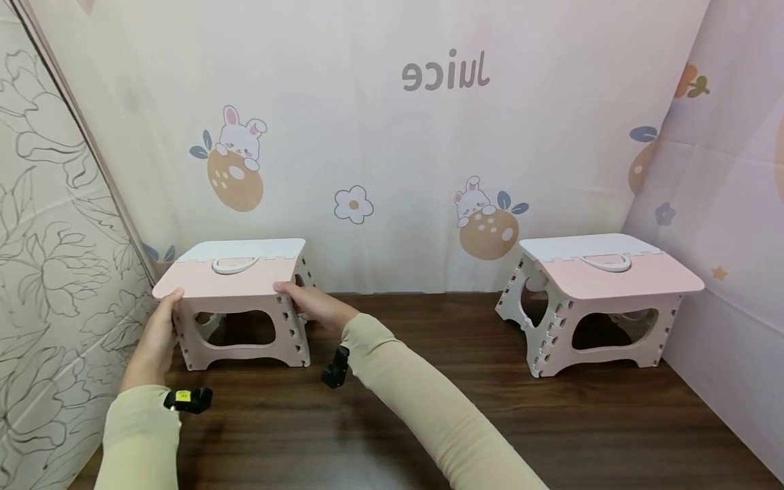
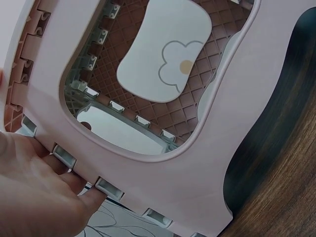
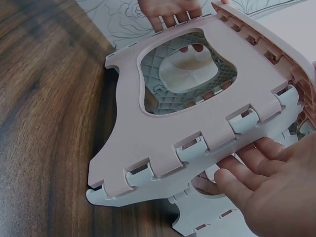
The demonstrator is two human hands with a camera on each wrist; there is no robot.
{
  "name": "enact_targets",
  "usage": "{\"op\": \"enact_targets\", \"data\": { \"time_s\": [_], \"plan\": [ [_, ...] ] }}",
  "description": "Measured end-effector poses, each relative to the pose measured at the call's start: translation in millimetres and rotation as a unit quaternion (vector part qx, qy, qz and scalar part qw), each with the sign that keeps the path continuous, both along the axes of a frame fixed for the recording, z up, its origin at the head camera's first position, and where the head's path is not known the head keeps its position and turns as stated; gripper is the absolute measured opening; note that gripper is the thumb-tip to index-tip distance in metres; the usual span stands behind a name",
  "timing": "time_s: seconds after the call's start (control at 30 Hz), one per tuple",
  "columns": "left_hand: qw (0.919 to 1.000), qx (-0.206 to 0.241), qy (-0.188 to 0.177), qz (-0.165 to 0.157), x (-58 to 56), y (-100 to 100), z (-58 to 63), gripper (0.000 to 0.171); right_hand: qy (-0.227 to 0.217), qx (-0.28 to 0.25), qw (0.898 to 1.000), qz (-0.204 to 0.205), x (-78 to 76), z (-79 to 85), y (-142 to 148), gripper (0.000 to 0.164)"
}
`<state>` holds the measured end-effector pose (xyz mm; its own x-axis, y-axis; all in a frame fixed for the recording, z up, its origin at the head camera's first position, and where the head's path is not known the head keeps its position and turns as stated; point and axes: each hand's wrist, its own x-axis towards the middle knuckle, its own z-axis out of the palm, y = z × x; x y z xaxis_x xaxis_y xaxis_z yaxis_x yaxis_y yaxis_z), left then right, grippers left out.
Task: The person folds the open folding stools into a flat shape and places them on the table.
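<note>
A pink-and-white folding step stool (image 1: 239, 280) stands unfolded at the left, a small white handle set in its top. My left hand (image 1: 154, 333) holds its left side, thumb at the top's front corner. In the left wrist view, that hand's fingers (image 2: 66, 177) lie along the hinged edge of the leg panel. On the opposite side my right hand (image 1: 315, 306) grips the stool, thumb on the top's right edge. Its fingers (image 3: 247, 170) reach in against the white side panel in the right wrist view.
A second unfolded pink-and-white step stool (image 1: 618, 272) stands to the right on the dark wood surface (image 1: 416, 381). Behind hangs a pale curtain (image 1: 392, 136) with rabbits, fruit and mirrored lettering. A flower-patterned sheet (image 1: 49, 272) borders the left side.
</note>
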<state>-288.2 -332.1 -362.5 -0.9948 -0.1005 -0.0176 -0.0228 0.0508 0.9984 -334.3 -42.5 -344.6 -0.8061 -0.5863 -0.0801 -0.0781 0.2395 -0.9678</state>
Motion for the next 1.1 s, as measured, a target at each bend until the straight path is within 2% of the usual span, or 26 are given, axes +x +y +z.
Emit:
{"op": "enact_targets", "data": {
  "time_s": [0.17, 0.4, 0.67, 1.1],
  "plan": [
    [1.0, -0.007, -0.002, 0.005, -1.3, 0.5, 0.0, 0.093, 0.004, -0.005, 1.0, 0.005, -1.1, -0.2, 0.4, 0.07],
    [0.9998, -0.019, -0.005, 0.007, -0.3, 3.2, 2.2, 0.093, 0.01, 0.01, 1.0, -0.008, 1.9, 1.9, 2.3, 0.069],
    [0.9995, -0.025, -0.004, 0.016, -0.8, 6.4, 2.6, 0.091, 0.009, 0.003, 1.0, -0.017, 1.6, -0.5, 4.4, 0.07],
    [0.9997, -0.024, -0.006, 0.002, -4.5, 5.1, 2.2, 0.089, 0.02, 0.01, 1.0, 0.012, -2.7, -2.0, 9.2, 0.072]
  ]
}}
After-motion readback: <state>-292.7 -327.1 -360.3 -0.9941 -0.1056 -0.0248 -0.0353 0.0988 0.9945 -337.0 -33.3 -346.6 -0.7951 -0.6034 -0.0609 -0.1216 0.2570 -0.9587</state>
